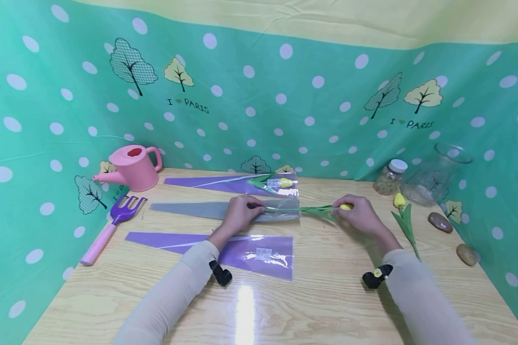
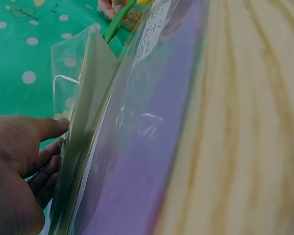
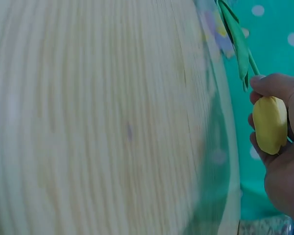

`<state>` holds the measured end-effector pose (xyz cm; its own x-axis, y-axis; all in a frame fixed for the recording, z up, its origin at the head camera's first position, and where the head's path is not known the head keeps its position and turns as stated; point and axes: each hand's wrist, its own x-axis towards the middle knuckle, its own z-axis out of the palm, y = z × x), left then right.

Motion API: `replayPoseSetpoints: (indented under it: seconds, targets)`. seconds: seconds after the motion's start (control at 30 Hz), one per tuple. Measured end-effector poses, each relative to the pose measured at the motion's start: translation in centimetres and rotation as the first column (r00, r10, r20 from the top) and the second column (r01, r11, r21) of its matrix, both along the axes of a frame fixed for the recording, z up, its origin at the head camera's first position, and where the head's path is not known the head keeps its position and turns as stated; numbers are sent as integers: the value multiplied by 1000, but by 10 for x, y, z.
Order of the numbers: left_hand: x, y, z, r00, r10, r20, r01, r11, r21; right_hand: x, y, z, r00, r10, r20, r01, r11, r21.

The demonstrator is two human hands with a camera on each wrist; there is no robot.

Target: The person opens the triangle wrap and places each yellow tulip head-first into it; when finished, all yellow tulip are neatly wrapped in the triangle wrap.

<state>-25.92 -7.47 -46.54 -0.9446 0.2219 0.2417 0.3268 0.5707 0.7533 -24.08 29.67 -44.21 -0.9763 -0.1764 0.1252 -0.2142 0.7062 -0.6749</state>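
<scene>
Your left hand sat on the grey-clear sleeve in the middle of the table, fingers curled over its top film near the mouth. The wrist view showed the thumb on one side and the fingers tucked behind the film, so you were pinching the layer up, prob. to keep the mouth open for the stem.

Your right hand gripped the yellow tulip at the bud; the fingers were wrapped round the yellow head w/ the thumb under it. The green stem ran left from that hand toward the sleeve mouth; its tip looked to be just inside, but I couldn't tell how far in. Holding by the bud kept the stem level and aimed at the opening.

Other stuff: a purple sleeve at the back already had a tulip in it; a 2nd purple sleeve lay empty just in front of your left wrist. A spare tulip lay right of your right hand.

Room: the front half of the table was open wood. Right side was tighter, w/ the spare tulip, two stones, a small jar and a glass vase near the edge. Left edge had the pink watering can and the purple fork, well apart from your hands.
</scene>
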Motion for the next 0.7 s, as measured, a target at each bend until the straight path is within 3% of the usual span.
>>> replayPoseSetpoints:
  seconds: [0.23,0.47,0.7]
  targets:
    - [1,1,-1,1000,19,-2,-19,1000,-5,-4,-29,-7,1000,-8,-9,8,1000,-27]
    - [2,2,-1,1000,24,-5,-24,1000,-4,-6,-60,-16,998,-13,65,19,995,-97]
    - [2,1,-2,1000,19,0,-19,1000,-15,-4,-75,-20,997,1,74,5,996,-89]
